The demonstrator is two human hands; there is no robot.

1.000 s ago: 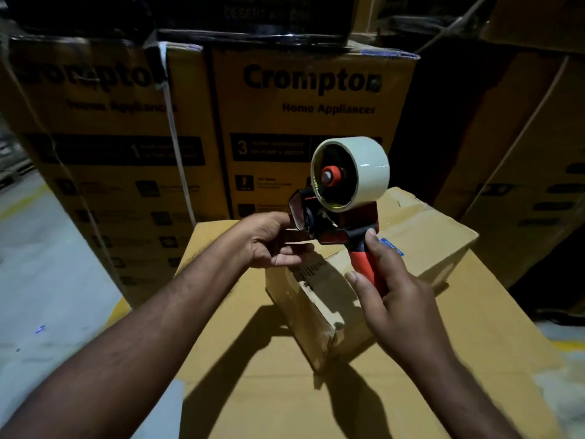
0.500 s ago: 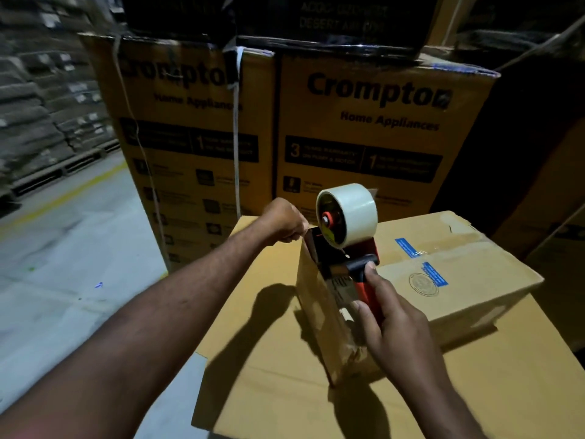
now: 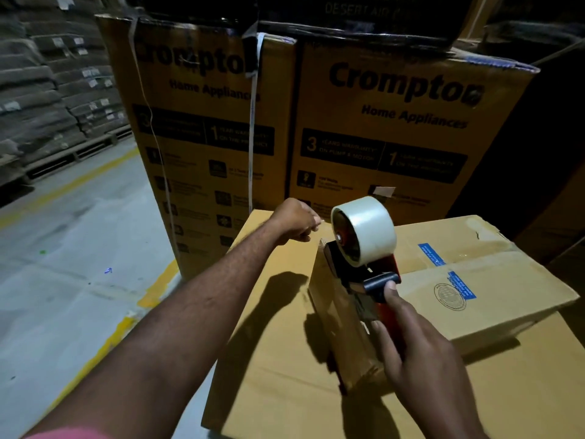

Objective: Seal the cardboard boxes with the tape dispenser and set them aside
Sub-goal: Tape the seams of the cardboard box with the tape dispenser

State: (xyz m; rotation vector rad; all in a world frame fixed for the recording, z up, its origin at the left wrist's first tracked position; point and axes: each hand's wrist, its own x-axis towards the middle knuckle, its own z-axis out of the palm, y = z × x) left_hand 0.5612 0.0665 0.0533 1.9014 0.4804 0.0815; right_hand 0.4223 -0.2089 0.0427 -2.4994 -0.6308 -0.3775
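A small cardboard box (image 3: 474, 289) with blue labels and a round stamp lies on a larger flat cardboard box (image 3: 269, 369). My right hand (image 3: 418, 353) grips the red handle of the tape dispenser (image 3: 364, 248), which carries a pale tape roll and presses against the small box's near-left end. My left hand (image 3: 294, 221) is closed, pinching what looks like the tape's free end just left of the roll, above the box's far-left corner.
Two tall "Crompton Home Appliances" cartons (image 3: 395, 131) stand right behind the work boxes, with dark cartons on top. Grey floor with yellow lines (image 3: 95, 350) lies to the left. Stacked sacks on pallets (image 3: 47, 90) fill the far left.
The dispenser has come down from mid-air onto the small box's left end. My left hand has moved from the dispenser's front out to the far-left corner. The view has shifted left.
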